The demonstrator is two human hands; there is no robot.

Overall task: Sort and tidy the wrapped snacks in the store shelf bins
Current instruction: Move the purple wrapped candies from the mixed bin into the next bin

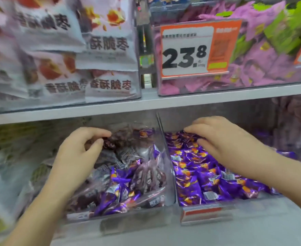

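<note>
1. The left hand [78,150] reaches into the left bin [128,216] on the lower shelf. Its thumb and forefinger are curled in and pinch a dark brown wrapped snack [109,144] near the back of the bin.
2. The left bin holds a mixed lot. Dark brown snacks [114,158] lie toward the back and middle, and shiny purple strays [121,176] are heaped among them toward the front.
3. The right hand [222,139] is over the right bin [252,207], palm down, with its fingers only lightly bent. The fingertips touch the purple snacks [196,174] at the back of that bin. I cannot tell whether they pinch one or simply rest there.
4. The right bin is filled with the purple wrappers, each bearing an orange mark.
5. A clear divider wall [166,157] stands between the two bins, with one hand on either side of it.
6. An orange label [204,212] sits on the front of the right bin.
7. A pale shelf board [110,106] runs above the hands.
8. On that board, at the left, a clear box holds white and pink bags [101,45] with dark lettering.
9. On the right of the board, a second clear box carries a price tag [187,55] reading 23.8. Behind the tag lie pink packets [252,68], with green packets [288,32] toward the far right.
</note>
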